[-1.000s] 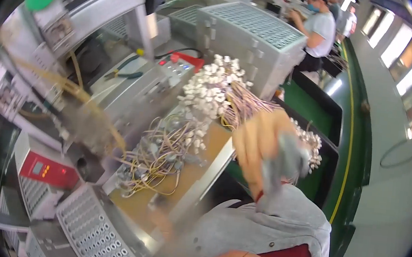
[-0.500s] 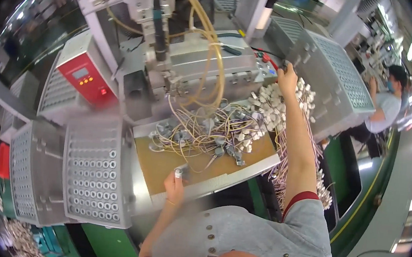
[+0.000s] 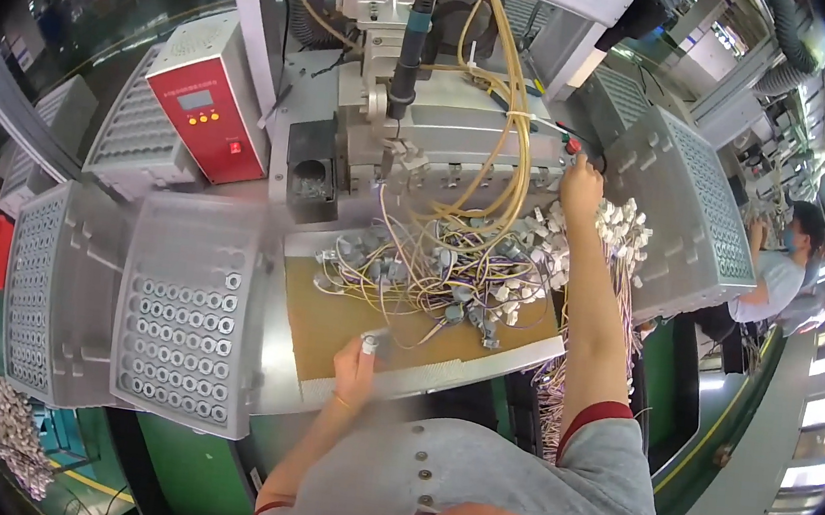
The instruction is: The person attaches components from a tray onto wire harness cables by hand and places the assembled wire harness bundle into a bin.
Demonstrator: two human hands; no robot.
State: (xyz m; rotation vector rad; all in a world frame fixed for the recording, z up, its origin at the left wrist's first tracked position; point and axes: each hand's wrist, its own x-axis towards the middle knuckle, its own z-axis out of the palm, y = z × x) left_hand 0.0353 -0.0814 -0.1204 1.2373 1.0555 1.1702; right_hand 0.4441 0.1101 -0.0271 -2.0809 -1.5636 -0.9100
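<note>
Right hand (image 3: pixel 581 187) moved beside red button (image 3: pixel 572 146), grip unclear, left hand (image 3: pixel 353 372) pinching connector (image 3: pixel 370 345), lettered red box (image 3: pixel 200 130)

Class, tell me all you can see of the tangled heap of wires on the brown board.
The tangled heap of wires lies loosely on the brown board, in front of the machine. Thin yellow and purplish strands loop across one another. Rounded grey pieces, plastic by their look, sit among them, with white connectors towards the right end. The left hand is on its near side; whether any strand joins the small part pinched there is unclear.
</note>
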